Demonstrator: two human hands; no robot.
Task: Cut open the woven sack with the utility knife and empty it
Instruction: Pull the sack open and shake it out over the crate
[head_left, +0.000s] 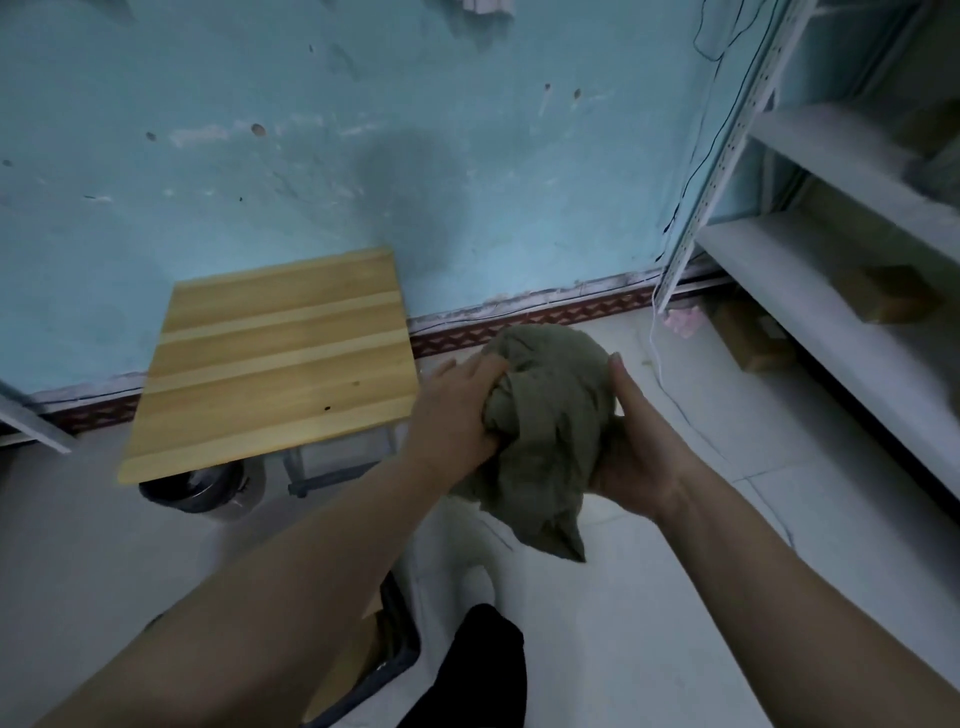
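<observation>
A crumpled olive-green cloth bundle (550, 410) hangs in the air in front of me, held between both hands. My left hand (457, 415) grips its left side with the fingers dug into the folds. My right hand (636, 457) cups its right side from below, thumb up along the cloth. One loose corner of the cloth dangles down. Below the bundle lies something white (457, 566) on the floor; whether it is the woven sack I cannot tell. No utility knife shows anywhere.
A small wooden-topped table (270, 358) stands left against the pale blue wall. A dark round bin (195, 488) sits under its edge. White metal shelving (810, 270) with cardboard boxes fills the right side. My dark trouser leg (478, 670) is at the bottom.
</observation>
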